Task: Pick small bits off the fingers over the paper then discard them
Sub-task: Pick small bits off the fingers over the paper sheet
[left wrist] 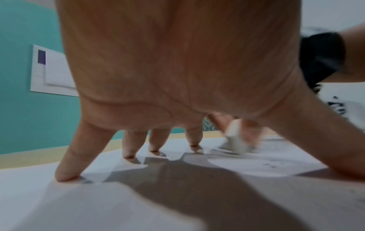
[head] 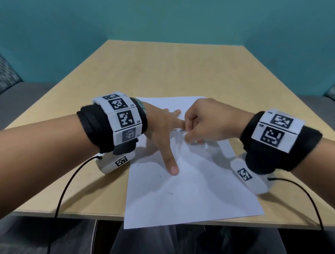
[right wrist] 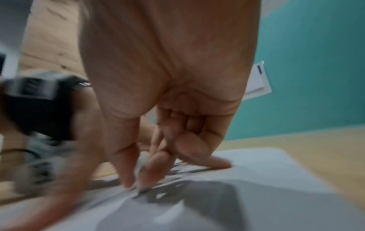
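Observation:
A white sheet of paper (head: 188, 195) lies on the wooden table (head: 165, 69), its near corner hanging over the front edge. My left hand (head: 176, 146) is spread on the sheet's upper left, and its straight fingertips (left wrist: 128, 154) press down on the paper. Just right of it, my right hand (head: 189, 137) has its fingers curled and pinches a small white eraser-like block (left wrist: 235, 137) against the paper beside my left index finger. The right wrist view is blurred; there the right hand (right wrist: 137, 186) touches the sheet with its pinching tips. A few tiny dark specks (head: 170, 193) dot the paper.
Black cables (head: 68, 184) trail from both wrist units over the table's front edge. Grey benches with patterned cushions (head: 4, 71) flank the table. A teal wall stands behind, with a white panel (left wrist: 53, 70) on it.

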The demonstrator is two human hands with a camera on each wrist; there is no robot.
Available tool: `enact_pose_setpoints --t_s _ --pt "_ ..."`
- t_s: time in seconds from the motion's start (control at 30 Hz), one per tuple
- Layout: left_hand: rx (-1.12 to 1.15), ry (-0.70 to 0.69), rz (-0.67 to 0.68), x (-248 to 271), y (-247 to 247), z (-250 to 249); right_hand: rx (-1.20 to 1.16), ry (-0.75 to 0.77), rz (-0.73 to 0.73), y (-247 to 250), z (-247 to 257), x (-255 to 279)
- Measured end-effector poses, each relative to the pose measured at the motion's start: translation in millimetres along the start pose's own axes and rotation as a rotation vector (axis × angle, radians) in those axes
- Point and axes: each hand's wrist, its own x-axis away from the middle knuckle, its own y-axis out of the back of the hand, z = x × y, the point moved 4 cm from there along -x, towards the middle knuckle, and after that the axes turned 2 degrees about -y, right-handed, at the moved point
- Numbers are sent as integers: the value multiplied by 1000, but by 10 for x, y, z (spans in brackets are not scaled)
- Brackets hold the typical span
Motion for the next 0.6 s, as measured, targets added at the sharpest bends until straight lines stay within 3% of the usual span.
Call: enact_pose_setpoints --t_s 0.07,0.23,0.33,0.5,0.6 --pt "48 -56 -6 -6 -5 6 1 52 115 -117 103 76" --pt "-16 3 -10 -10 -9 9 -5 -26 13 34 -31 9" --pt "37 -76 -12 -6 -8 -4 -14 48 188 -136 116 115" --pt "-28 16 -15 11 9 -4 -18 -32 41 41 -35 36" --pt "22 -29 -14 15 7 3 -56 40 213 -135 99 145"
